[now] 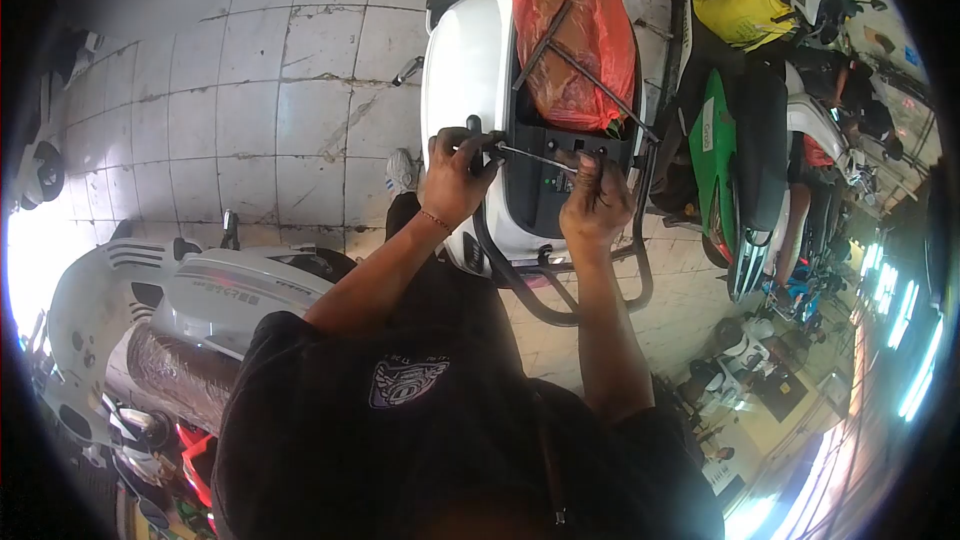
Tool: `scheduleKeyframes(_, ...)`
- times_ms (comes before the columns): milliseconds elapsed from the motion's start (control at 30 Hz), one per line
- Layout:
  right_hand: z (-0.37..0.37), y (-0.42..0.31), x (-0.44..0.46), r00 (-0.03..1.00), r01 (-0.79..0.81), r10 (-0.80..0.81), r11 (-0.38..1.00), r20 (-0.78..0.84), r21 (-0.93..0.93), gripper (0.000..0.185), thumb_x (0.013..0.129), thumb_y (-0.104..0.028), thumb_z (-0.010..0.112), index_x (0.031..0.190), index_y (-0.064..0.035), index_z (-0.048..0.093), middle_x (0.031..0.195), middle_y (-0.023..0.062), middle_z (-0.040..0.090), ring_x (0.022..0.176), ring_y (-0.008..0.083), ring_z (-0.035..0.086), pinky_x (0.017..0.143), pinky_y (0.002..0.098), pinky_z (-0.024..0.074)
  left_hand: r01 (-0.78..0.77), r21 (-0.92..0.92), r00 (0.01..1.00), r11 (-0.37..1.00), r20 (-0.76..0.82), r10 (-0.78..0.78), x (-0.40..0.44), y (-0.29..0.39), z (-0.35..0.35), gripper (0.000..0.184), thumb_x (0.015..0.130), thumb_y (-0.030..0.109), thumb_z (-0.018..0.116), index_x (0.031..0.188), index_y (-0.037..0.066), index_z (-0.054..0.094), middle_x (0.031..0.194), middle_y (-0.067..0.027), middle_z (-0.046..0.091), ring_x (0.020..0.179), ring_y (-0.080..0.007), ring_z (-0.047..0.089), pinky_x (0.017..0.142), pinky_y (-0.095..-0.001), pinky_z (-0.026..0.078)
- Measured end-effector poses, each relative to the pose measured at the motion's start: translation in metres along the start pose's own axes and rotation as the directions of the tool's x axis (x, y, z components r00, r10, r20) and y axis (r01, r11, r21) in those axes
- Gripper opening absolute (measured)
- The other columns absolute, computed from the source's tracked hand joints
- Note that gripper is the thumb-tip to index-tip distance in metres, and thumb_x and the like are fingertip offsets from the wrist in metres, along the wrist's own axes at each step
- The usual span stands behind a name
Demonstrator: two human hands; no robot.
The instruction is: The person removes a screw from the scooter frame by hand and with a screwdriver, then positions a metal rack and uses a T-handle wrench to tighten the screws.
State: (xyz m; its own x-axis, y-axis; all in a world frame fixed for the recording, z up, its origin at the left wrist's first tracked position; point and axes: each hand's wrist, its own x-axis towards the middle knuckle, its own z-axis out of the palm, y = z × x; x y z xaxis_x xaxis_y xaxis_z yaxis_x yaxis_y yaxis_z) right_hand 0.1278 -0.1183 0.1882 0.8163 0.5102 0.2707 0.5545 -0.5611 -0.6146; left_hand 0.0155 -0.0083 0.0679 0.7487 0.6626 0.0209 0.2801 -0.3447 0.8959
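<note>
My left hand [460, 175] is closed around the dark handle end of a thin metal tool [537, 156]. At the tool's other end, the fingers of my right hand [598, 202] are pinched together; what exactly they grip there is hidden. Both hands are over the open seat compartment of a white scooter [462, 60]. Below them lies a dark panel [545, 202] with small parts on it. A red plastic bag [590, 35] fills the upper part of the compartment, and a dark T-shaped tool [575, 60] rests on top of it.
A black grab rail [560, 318] curves around the scooter's rear. To the right stands a green and black scooter [720, 170], with a yellow bag [745, 15] beyond. A grey scooter [215, 295] is at the left. A shoe [401, 172] is on the tiled floor [290, 90].
</note>
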Motion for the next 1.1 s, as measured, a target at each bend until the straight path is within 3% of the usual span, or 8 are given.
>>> scheduleKeyframes(333,0.008,0.023,-0.011,0.993,0.112,-0.114,0.992,-0.028,-0.064,0.014,0.094,-0.013,0.061,0.092,-0.0002,0.066,0.081,0.0142,0.07,0.068,0.0324,0.068,0.059,0.0385,0.0528,-0.025,-0.041,1.0,0.999,-0.004,0.024,-0.002,-0.009,0.013,0.045,0.072,0.008,0.078,0.114,0.02,0.066,0.107,-0.0111,0.051,0.103,-0.0319,0.051,0.088,-0.0418,0.046)
scheduleKeyframes(433,0.007,0.021,-0.012,0.991,0.126,-0.13,0.981,-0.017,-0.148,0.023,0.098,-0.018,0.056,0.085,-0.0011,0.065,0.078,0.009,0.071,0.067,0.0255,0.068,0.058,0.0332,0.0526,-0.02,-0.039,1.0,0.999,0.002,0.02,-0.002,-0.01,0.013,0.044,0.073,0.008,0.077,0.114,0.019,0.066,0.107,-0.0111,0.051,0.103,-0.0318,0.05,0.088,-0.0413,0.046)
scheduleKeyframes(533,0.002,0.013,-0.005,0.99,0.13,-0.126,0.988,0.058,-0.077,0.014,0.092,-0.012,0.063,0.093,0.0007,0.066,0.082,0.0161,0.068,0.069,0.0342,0.067,0.059,0.0404,0.0524,-0.003,-0.037,1.0,0.999,0.03,0.004,0.0,-0.009,0.013,0.04,0.075,0.012,0.077,0.113,0.02,0.067,0.106,-0.0104,0.051,0.104,-0.031,0.05,0.089,-0.0421,0.045)
scheduleKeyframes(600,0.002,0.003,0.004,0.956,0.254,-0.268,0.959,0.118,0.125,0.012,0.09,-0.012,0.065,0.09,-0.0001,0.066,0.077,0.0148,0.065,0.065,0.0341,0.065,0.058,0.0418,0.0509,-0.096,0.136,0.995,0.986,0.005,0.096,0.003,-0.005,0.012,0.036,0.075,0.019,0.079,0.109,0.021,0.068,0.107,-0.0066,0.054,0.106,-0.0288,0.05,0.09,-0.0432,0.041)
scheduleKeyframes(667,-0.002,-0.007,0.012,0.956,0.251,-0.243,0.968,0.161,-0.029,0.012,0.09,-0.013,0.065,0.088,-0.0008,0.066,0.075,0.0151,0.064,0.064,0.0345,0.064,0.057,0.0423,0.0503,-0.163,0.155,0.986,0.974,0.009,0.164,0.007,0.002,0.012,0.034,0.075,0.023,0.079,0.107,0.022,0.069,0.108,-0.0037,0.056,0.107,-0.0279,0.05,0.091,-0.0436,0.039)
scheduleKeyframes(733,-0.002,-0.014,0.015,0.959,0.239,-0.203,0.954,0.195,-0.182,0.012,0.089,-0.013,0.066,0.086,-0.0014,0.065,0.073,0.0154,0.063,0.063,0.0349,0.063,0.057,0.0429,0.0496,-0.272,0.104,0.962,0.957,0.012,0.272,0.014,0.007,0.014,0.024,0.076,0.027,0.078,0.098,0.022,0.07,0.101,0.0031,0.063,0.103,-0.0239,0.054,0.092,-0.0439,0.036)
scheduleKeyframes(800,0.001,-0.021,0.016,0.986,-0.039,0.054,0.995,0.159,-0.097,0.015,0.089,-0.016,0.065,0.083,-0.0028,0.065,0.072,0.0168,0.062,0.064,0.0371,0.063,0.056,0.0446,0.0485,-0.298,0.117,0.954,0.948,0.071,0.291,0.021,0.006,0.016,0.02,0.077,0.026,0.077,0.096,0.021,0.071,0.096,0.0031,0.065,0.098,-0.0224,0.057,0.091,-0.0434,0.036)
scheduleKeyframes(1100,0.021,-0.036,0.012,0.989,-0.108,0.084,0.974,-0.122,-0.199,0.021,0.091,-0.023,0.063,0.085,-0.0024,0.067,0.077,0.0192,0.065,0.068,0.0397,0.065,0.061,0.0464,0.0531,-0.452,0.052,0.887,0.891,0.134,0.442,0.032,-0.004,0.019,0.011,0.08,0.017,0.069,0.089,0.011,0.069,0.083,-0.0061,0.066,0.083,-0.0291,0.061,0.084,-0.0426,0.044)
